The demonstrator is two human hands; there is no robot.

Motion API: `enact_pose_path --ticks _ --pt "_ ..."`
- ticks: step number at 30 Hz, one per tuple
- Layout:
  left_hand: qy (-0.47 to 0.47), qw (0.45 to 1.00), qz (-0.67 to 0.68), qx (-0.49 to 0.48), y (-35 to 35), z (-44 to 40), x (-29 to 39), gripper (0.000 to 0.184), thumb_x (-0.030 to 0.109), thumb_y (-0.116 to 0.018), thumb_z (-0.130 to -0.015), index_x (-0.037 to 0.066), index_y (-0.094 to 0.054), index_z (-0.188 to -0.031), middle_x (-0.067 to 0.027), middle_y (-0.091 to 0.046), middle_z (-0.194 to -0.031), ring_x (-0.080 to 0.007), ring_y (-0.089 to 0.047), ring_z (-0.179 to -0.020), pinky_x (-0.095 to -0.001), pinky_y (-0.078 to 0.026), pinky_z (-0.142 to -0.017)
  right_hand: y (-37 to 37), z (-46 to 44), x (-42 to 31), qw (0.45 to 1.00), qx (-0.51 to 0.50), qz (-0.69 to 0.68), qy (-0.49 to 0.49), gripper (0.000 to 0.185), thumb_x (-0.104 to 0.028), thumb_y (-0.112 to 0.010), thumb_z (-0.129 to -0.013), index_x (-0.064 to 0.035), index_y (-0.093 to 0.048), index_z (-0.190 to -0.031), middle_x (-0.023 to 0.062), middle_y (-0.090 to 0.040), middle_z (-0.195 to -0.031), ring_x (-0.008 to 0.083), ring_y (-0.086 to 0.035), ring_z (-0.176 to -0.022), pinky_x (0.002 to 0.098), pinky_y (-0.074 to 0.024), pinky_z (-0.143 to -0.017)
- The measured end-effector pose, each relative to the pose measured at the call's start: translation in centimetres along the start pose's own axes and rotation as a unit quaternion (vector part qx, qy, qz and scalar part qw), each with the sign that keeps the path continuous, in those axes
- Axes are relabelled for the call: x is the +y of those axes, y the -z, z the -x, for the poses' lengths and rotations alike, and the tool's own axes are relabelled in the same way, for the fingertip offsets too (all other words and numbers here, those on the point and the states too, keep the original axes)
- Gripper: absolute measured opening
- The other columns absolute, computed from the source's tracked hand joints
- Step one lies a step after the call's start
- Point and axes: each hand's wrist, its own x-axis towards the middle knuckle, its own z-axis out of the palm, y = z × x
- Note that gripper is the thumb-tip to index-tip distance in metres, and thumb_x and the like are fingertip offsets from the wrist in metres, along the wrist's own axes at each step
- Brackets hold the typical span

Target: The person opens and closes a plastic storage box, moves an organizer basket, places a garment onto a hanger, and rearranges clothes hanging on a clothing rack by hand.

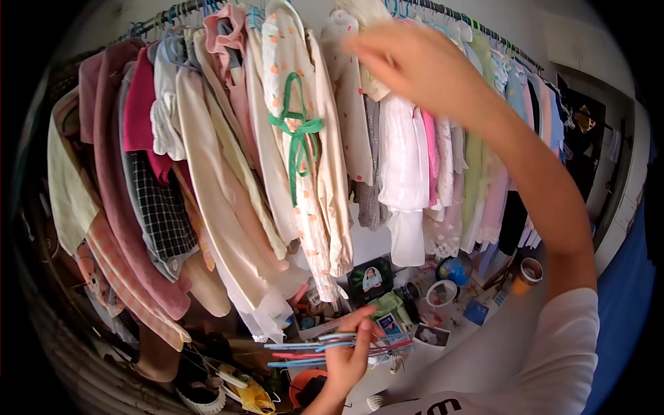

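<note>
My left hand [349,353] is low in the middle, its fingers wrapped round several thin blue and red clothes hangers [297,356]. My right hand [415,66] is raised at the rail, blurred by motion. Its fingertips are by a cream garment with small dots [349,104], and I cannot tell whether they grip it. Left of that hangs an outfit with orange spots [277,62] and a green ribbon bow [297,128]. A white ruffled dress [404,159] hangs below my right wrist.
Children's clothes crowd a long dark rail [477,24]. Below are a framed baby photo [370,278], a small globe [454,270], an orange cup [528,275] and a yellow bag [252,395]. A blue cloth [619,318] hangs at the right.
</note>
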Motion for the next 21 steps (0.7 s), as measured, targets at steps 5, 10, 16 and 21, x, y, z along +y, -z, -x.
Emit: enact_pose_path --ticks 5,10,16,21 --pt "0.030 0.999 -0.028 0.000 0.9 2.5 -1.0 0.028 0.014 -0.046 -0.095 -0.002 -0.050 -0.118 -0.0068 -0.059 -0.078 -0.0094 -0.053 -0.067 -0.0220 -0.044 -0.062 -6.9 -9.0 5.7 0.972 -0.038 0.206 -0.104 0.020 -0.010 -0.051 -0.076 0.0006 -0.066 -0.084 0.0248 -0.062 -0.087 0.0339 -0.063 -0.078 0.0421 -0.0500 -0.066" --pt "0.059 0.997 -0.028 0.048 2.7 4.0 -1.1 0.029 0.016 -0.047 -0.095 -0.003 -0.050 -0.116 -0.0074 -0.060 -0.078 -0.0099 -0.054 -0.068 -0.0228 -0.045 -0.063 -8.9 -10.6 6.8 0.920 -0.174 0.318 -0.152 0.020 -0.011 -0.053 -0.078 -0.0084 -0.069 -0.090 0.0161 -0.066 -0.087 0.0283 -0.065 -0.085 0.0391 -0.0484 -0.070" --pt "0.063 0.995 -0.050 0.066 3.2 4.4 -1.3 0.025 0.013 -0.047 -0.095 -0.003 -0.051 -0.113 -0.0066 -0.059 -0.078 -0.0097 -0.054 -0.068 -0.0233 -0.046 -0.061 -10.2 -14.3 8.0 0.976 -0.159 -0.114 -0.094 0.029 -0.030 -0.051 -0.085 -0.0063 -0.066 -0.090 0.0164 -0.066 -0.089 0.0313 -0.064 -0.088 0.0428 -0.0495 -0.073" --pt "0.070 0.995 -0.048 0.060 3.0 4.7 -1.3 0.029 0.019 -0.046 -0.096 -0.002 -0.050 -0.116 -0.0064 -0.060 -0.076 -0.0091 -0.054 -0.067 -0.0219 -0.044 -0.062 -8.2 -10.8 8.7 0.965 -0.125 0.182 -0.139 0.031 -0.030 -0.049 -0.086 -0.0044 -0.065 -0.092 0.0169 -0.066 -0.091 0.0311 -0.063 -0.089 0.0441 -0.0505 -0.074"
